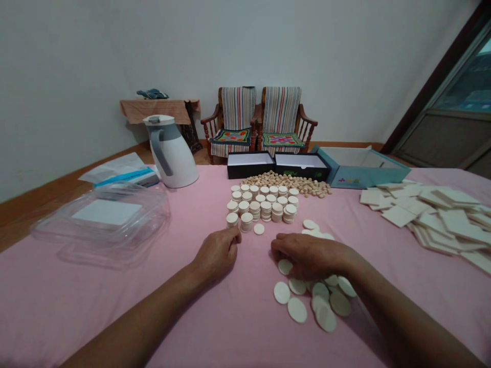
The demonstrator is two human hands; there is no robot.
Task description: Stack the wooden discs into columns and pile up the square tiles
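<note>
My left hand rests on the pink tablecloth with its fingers curled, just in front of the stacks of white round discs. Whether it holds anything is hidden. My right hand lies palm down with bent fingers over a loose spread of white discs, touching them. A single disc lies flat between the hands and the stacks. More loose discs lie beyond my right hand.
A heap of small wooden beads lies behind the stacks, then two black boxes and an open blue box. White square tiles spread at right. A clear plastic container and white kettle stand at left.
</note>
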